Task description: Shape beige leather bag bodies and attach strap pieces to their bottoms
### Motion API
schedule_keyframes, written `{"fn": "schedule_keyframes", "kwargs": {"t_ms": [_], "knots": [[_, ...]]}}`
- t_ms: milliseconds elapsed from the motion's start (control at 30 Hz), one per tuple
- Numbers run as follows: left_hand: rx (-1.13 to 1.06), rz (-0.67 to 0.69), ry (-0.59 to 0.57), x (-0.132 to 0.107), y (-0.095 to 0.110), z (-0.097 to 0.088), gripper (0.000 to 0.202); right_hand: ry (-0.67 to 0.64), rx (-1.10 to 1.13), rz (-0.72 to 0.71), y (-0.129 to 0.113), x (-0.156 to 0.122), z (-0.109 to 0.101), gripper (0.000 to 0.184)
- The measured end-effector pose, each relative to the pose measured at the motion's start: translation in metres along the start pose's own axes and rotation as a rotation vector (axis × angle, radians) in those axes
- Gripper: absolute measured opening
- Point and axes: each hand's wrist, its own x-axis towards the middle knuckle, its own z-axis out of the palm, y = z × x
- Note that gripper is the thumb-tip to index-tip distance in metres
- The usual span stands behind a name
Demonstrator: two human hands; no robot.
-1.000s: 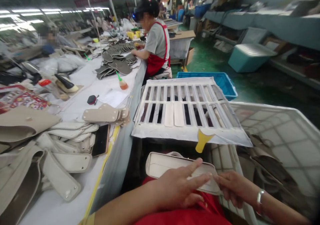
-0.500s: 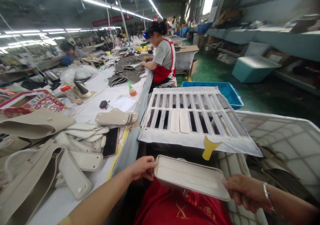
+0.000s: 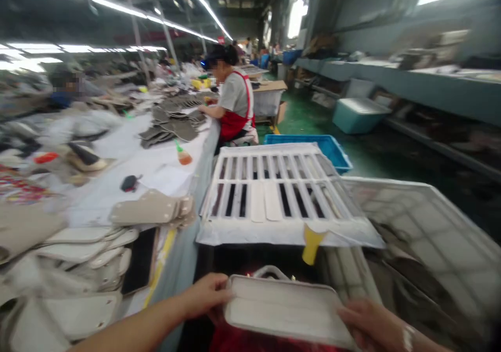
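Observation:
I hold a flat cream rectangular piece (image 3: 287, 309) with rounded corners over my lap, level and lengthways. My left hand (image 3: 205, 295) grips its left end, fingers curled round the edge. My right hand (image 3: 370, 323) grips its right end near the bottom edge of the view; a metal bracelet shows on that wrist. Just beyond the piece lies a white slatted rack (image 3: 274, 195) with two cream strips in its slots and a yellow tab (image 3: 312, 242) at its near edge. The view is blurred by motion.
A long white table (image 3: 156, 169) on the left carries stacked cream pieces (image 3: 151, 208), a black phone (image 3: 138, 262) and a small glue bottle (image 3: 182, 154). A person in a red apron (image 3: 234, 104) works further along. A white crate (image 3: 422, 232) stands right, a blue crate (image 3: 326, 151) behind.
My left hand went from lying flat on the piece to gripping its left end. The piece now sits lower in view, and the camera has swung, blurring the scene.

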Motion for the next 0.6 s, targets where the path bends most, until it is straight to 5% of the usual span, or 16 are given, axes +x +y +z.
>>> {"fn": "schedule_keyframes", "kwargs": {"t_ms": [67, 133, 233, 300, 400, 500, 600], "knots": [[0.252, -0.001, -0.031, 0.001, 0.007, -0.008, 0.047, 0.064, -0.048, -0.037, -0.002, -0.013, 0.002, 0.038], [0.649, 0.156, 0.110, 0.009, 0.019, -0.012, 0.044, 0.177, -0.144, -0.071, -0.002, -0.019, -0.004, 0.034], [0.950, 0.455, 0.305, 0.025, 0.048, 0.008, 0.037, 0.498, -0.325, -0.418, -0.005, -0.024, -0.014, 0.028], [0.936, 0.600, 0.224, 0.037, 0.070, 0.035, 0.034, 0.525, -0.435, -0.705, -0.012, -0.024, -0.016, 0.033], [0.881, 0.642, -0.071, 0.057, 0.097, 0.072, 0.034, 0.368, -0.595, -0.969, -0.026, -0.020, -0.013, 0.023], [0.815, 0.605, -0.237, 0.071, 0.108, 0.085, 0.031, 0.268, -0.697, -1.030, -0.034, -0.013, -0.012, 0.025], [0.711, 0.576, -0.246, 0.074, 0.105, 0.082, 0.028, 0.244, -0.729, -1.043, -0.033, -0.006, -0.017, 0.028]]}}
